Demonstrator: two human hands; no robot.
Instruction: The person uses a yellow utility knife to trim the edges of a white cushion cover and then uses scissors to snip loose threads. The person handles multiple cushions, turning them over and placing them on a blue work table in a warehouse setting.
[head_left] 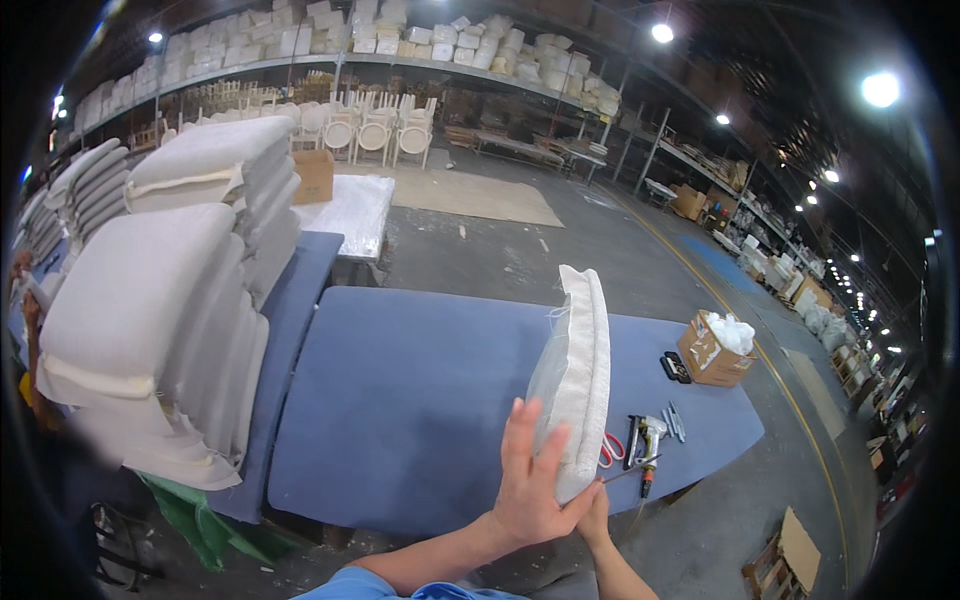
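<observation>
An upholstered chair seat pad (pixel 585 380) in pale fabric stands on edge above the table, its thin side toward me and loose threads along its frayed fabric edge. My left hand (pixel 530 485) grips its near end, fingers spread over one face and thumb round the lower edge. Just behind that thumb is my right hand (pixel 594 515), mostly hidden and closed on a thin dark rod-like tool (pixel 634 468) that points right. Close by on the table lie red-handled scissors (pixel 609 450) and a staple gun (pixel 646 445).
The blue padded table (pixel 400 400) also carries slim tools (pixel 674 422), a black case (pixel 675 367) and a cardboard box (pixel 715 352) with white filling. Stacked seat pads (pixel 150 290) rise at left, where another person's hand (pixel 30 305) shows. Chair frames (pixel 375 130) stand far back.
</observation>
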